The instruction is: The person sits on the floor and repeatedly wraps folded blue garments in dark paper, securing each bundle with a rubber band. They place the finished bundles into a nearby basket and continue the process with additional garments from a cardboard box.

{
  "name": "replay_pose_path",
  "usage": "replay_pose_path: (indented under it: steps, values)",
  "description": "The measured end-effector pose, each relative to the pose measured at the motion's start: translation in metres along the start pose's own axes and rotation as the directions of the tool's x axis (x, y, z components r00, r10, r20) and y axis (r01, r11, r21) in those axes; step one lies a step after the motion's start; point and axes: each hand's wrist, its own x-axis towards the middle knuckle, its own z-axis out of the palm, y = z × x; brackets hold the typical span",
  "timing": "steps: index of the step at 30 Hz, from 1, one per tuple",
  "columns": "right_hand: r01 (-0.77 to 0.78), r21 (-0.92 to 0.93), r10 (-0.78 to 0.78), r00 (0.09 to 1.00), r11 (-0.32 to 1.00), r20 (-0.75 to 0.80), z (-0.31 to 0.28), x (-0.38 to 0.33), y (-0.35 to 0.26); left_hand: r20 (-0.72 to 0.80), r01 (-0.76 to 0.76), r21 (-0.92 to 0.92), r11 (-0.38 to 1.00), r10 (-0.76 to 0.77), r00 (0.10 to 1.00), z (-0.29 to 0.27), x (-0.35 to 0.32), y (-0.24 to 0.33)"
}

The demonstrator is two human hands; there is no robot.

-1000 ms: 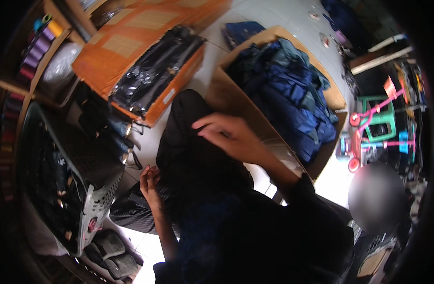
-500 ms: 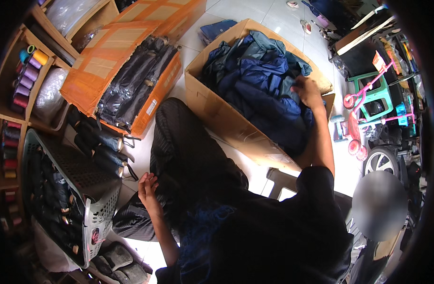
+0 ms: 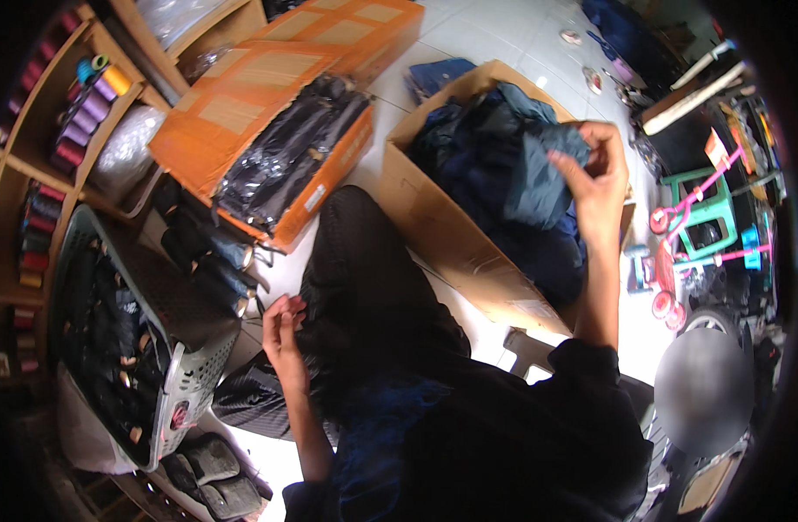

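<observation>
The right hand (image 3: 599, 178) is raised over the open cardboard box (image 3: 451, 235), its fingers pinched shut on a fold of dark blue-grey cloth (image 3: 538, 174) — a garment, lifted partly clear of the heap of dark blue clothes (image 3: 477, 165) that fills the box. The left hand (image 3: 281, 335) rests low by the knee, fingers loosely curled and apart, touching the black fabric (image 3: 364, 296) over the lap but closed on nothing that can be made out.

The cloth looks soft and light; it droops from the pinch and will likely drag or snag on the pieces below. A hold at an edge or seam would probably serve best — a bunched middle would likely pull neighbours up too. Just beside the box lies an orange carton (image 3: 242, 113) with black bagged bundles (image 3: 286, 157); a grey laundry basket (image 3: 181, 365) sits to the left.
</observation>
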Motion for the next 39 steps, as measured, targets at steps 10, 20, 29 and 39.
replay_pose_path:
  steps: [10, 20, 29, 39]
  values:
    - [-0.110, 0.294, -0.085, 0.812, 0.950, 0.578, 0.161, -0.088, -0.034, 0.272, -0.487, 0.169, 0.857, 0.434, 0.859, 0.048, 0.008, 0.102]
    - [-0.351, 0.381, -0.108, 0.598, 0.855, 0.794, 0.212, -0.106, -0.026, -0.018, -0.263, 0.291, 0.920, 0.280, 0.960, 0.006, 0.003, 0.081]
    - [-0.302, 0.298, -0.074, 0.580, 0.905, 0.812, 0.242, -0.107, -0.026, -0.041, -0.174, 0.201, 0.964, 0.185, 0.982, -0.019, -0.007, 0.061]
    - [-0.496, 0.312, -0.048, 0.475, 0.811, 0.879, 0.274, -0.115, -0.038, -0.258, -0.139, -0.015, 0.990, 0.131, 0.957, -0.035, -0.011, 0.048]
